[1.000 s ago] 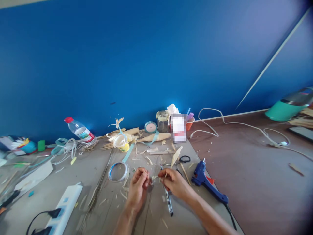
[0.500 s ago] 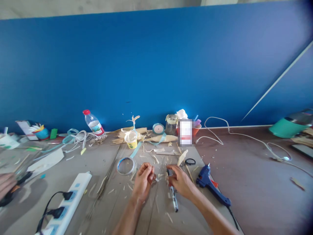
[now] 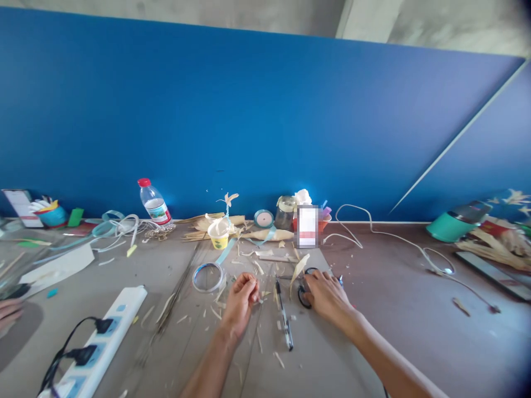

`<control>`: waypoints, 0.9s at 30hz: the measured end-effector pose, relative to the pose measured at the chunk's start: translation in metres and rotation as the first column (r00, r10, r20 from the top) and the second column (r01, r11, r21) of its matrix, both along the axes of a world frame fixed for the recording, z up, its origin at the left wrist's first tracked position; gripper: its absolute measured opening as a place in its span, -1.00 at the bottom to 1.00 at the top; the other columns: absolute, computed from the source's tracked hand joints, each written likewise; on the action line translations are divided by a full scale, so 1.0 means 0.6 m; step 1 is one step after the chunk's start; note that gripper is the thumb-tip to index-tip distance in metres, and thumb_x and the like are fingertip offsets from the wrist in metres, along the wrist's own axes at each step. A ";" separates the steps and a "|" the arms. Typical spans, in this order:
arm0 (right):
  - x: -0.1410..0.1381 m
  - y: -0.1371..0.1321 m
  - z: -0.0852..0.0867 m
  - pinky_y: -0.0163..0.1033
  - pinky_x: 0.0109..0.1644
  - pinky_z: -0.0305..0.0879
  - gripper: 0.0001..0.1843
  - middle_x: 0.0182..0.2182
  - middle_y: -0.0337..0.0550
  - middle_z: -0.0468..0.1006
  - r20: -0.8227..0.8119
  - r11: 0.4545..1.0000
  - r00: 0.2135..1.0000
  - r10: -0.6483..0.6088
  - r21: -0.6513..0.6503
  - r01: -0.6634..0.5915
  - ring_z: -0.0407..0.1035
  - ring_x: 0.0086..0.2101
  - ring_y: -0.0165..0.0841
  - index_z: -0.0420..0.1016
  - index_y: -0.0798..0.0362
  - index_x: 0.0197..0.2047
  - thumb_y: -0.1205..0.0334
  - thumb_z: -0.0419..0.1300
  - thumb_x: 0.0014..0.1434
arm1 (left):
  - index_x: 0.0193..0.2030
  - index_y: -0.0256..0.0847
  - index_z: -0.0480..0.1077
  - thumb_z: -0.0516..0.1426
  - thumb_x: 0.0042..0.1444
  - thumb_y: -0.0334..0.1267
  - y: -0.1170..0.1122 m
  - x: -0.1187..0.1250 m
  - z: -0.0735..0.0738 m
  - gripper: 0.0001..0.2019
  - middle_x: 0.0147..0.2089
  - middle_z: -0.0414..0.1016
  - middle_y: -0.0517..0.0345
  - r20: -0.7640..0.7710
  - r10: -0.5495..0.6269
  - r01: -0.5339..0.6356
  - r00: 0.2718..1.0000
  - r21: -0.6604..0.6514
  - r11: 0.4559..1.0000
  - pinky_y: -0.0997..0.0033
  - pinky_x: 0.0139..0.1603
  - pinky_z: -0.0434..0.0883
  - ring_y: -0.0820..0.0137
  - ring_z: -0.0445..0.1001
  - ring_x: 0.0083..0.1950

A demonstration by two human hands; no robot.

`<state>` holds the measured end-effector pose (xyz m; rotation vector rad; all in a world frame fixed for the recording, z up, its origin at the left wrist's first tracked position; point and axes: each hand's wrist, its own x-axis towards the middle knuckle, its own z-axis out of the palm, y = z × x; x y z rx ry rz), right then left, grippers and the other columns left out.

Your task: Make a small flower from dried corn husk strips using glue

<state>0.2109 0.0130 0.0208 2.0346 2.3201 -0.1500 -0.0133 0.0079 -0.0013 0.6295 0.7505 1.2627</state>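
My left hand [image 3: 241, 297] is closed in a pinch on a small pale husk strip, just above the grey table [image 3: 365, 287]. My right hand [image 3: 327, 296] lies further right, its fingers bent over the black loop handles of a pair of scissors [image 3: 303, 291]. It covers most of the blue glue gun [image 3: 341, 281]. A black pen [image 3: 284, 318] lies between the two hands. A clear tape ring [image 3: 207, 277] sits left of my left hand. Pale husk scraps [image 3: 299, 266] litter the table around both hands.
Along the blue wall stand a water bottle [image 3: 151, 201], a yellow cup [image 3: 219, 236], a ribbon spool [image 3: 264, 219], a jar [image 3: 285, 211] and a white cable [image 3: 385, 235]. A white power strip [image 3: 108, 326] lies front left. Another person's hand [image 3: 9, 312] shows at the left edge. A teal pot [image 3: 454, 223] stands at the right.
My right hand has let go of the strip and moved right onto the scissors, covering the glue gun. My left hand keeps its pinch. The view has tilted up.
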 end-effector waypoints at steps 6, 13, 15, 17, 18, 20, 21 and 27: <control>-0.006 0.017 0.008 -0.08 -0.12 0.05 -0.59 -0.16 0.07 0.42 0.105 0.996 0.994 0.010 -0.084 -0.001 0.30 -0.13 -0.06 0.39 0.05 -0.07 0.13 0.15 -0.03 | -0.44 -0.23 0.26 0.22 -0.08 -0.19 0.000 -0.003 -0.007 -0.78 -0.51 0.27 0.32 0.001 0.004 -0.004 1.000 -0.002 1.000 0.57 -0.48 0.14 0.66 0.10 -0.60; -0.005 0.035 0.012 -0.11 -0.13 0.05 -0.41 -0.18 0.03 0.47 0.096 0.992 0.995 0.028 -0.122 -0.016 0.35 -0.16 -0.10 0.24 0.02 0.08 0.21 0.17 -0.08 | -0.46 -0.23 0.25 0.20 -0.06 -0.19 0.001 -0.001 -0.005 -0.79 -0.52 0.25 0.32 0.001 -0.013 0.013 1.000 0.013 1.000 0.56 -0.48 0.13 0.65 0.08 -0.60; -0.003 0.042 0.011 -0.11 -0.15 0.05 -0.48 -0.27 -0.01 0.50 0.106 0.990 0.994 0.023 -0.141 -0.008 0.38 -0.22 -0.12 0.32 0.01 0.02 0.24 0.19 -0.08 | -0.46 -0.23 0.25 0.20 -0.06 -0.18 0.001 -0.001 -0.005 -0.78 -0.53 0.24 0.33 -0.006 -0.014 0.014 1.000 0.014 1.000 0.55 -0.48 0.13 0.65 0.08 -0.60; 0.000 0.047 0.010 -0.09 -0.13 0.04 -0.53 -0.28 -0.01 0.49 0.112 0.990 0.993 0.021 -0.142 -0.005 0.38 -0.22 -0.11 0.37 -0.01 -0.03 0.22 0.20 -0.08 | -0.46 -0.23 0.24 0.19 -0.05 -0.18 0.001 -0.001 -0.005 -0.79 -0.53 0.23 0.33 -0.010 -0.014 0.014 1.000 0.011 1.000 0.55 -0.49 0.12 0.64 0.07 -0.60; 0.002 0.049 0.008 -0.08 -0.11 0.02 -0.53 -0.25 0.01 0.48 0.114 0.991 0.993 0.018 -0.136 -0.003 0.36 -0.19 -0.09 0.38 -0.02 -0.02 0.20 0.20 -0.08 | -0.46 -0.23 0.24 0.19 -0.05 -0.19 0.001 -0.001 -0.004 -0.79 -0.54 0.23 0.33 -0.011 -0.014 0.014 1.000 0.011 1.000 0.55 -0.49 0.12 0.64 0.07 -0.60; 0.005 0.052 0.006 -0.05 -0.08 0.00 -0.48 -0.16 0.04 0.44 0.114 0.993 0.993 0.008 -0.118 0.006 0.32 -0.13 -0.06 0.35 -0.04 0.02 0.16 0.20 -0.06 | -0.46 -0.24 0.24 0.19 -0.05 -0.20 0.001 0.000 -0.002 -0.79 -0.54 0.23 0.33 -0.013 -0.012 0.012 1.000 0.010 1.000 0.55 -0.49 0.12 0.64 0.07 -0.60; 0.006 0.052 0.005 -0.04 -0.07 -0.01 -0.45 -0.13 0.04 0.42 0.113 0.994 0.994 0.000 -0.110 0.013 0.31 -0.12 -0.07 0.31 -0.05 0.06 0.14 0.19 -0.05 | -0.47 -0.24 0.24 0.19 -0.06 -0.20 0.001 0.000 -0.001 -0.79 -0.54 0.23 0.33 -0.017 -0.010 0.010 1.000 0.008 1.000 0.55 -0.49 0.12 0.64 0.07 -0.61; 0.010 0.054 -0.003 -0.03 -0.03 -0.04 -0.34 -0.09 0.03 0.36 0.073 0.999 0.997 -0.021 -0.041 0.024 0.24 -0.07 -0.07 0.19 -0.05 0.15 0.02 0.17 -0.04 | -0.48 -0.24 0.24 0.21 -0.09 -0.17 0.001 0.002 0.002 -0.77 -0.55 0.24 0.34 -0.029 -0.008 0.008 1.000 -0.010 1.000 0.56 -0.50 0.10 0.65 0.07 -0.61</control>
